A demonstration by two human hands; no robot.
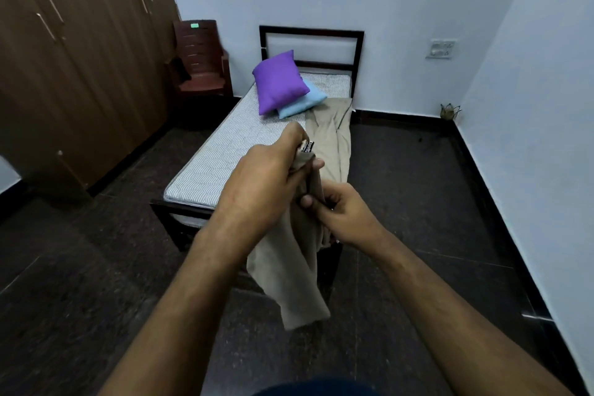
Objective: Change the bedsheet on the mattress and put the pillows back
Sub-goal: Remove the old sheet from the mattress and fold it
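A beige bedsheet point(331, 138) trails from the right side of the striped mattress point(221, 151) toward me and hangs down past the bed's foot. My left hand point(266, 177) grips the sheet's bunched upper edge above the foot of the bed. Just below and to the right, my right hand point(344, 212) pinches the same sheet. A purple pillow point(279, 80) lies on a light blue pillow point(308, 100) at the head of the mattress. The mattress is bare apart from them and the sheet.
The dark bed frame point(311, 32) stands with its head against the far white wall. A brown plastic chair point(199, 58) sits left of it, beside wooden wardrobes point(74, 67). Dark tiled floor point(418, 177) surrounds the bed. A small plant holder point(450, 111) sits in the far right corner.
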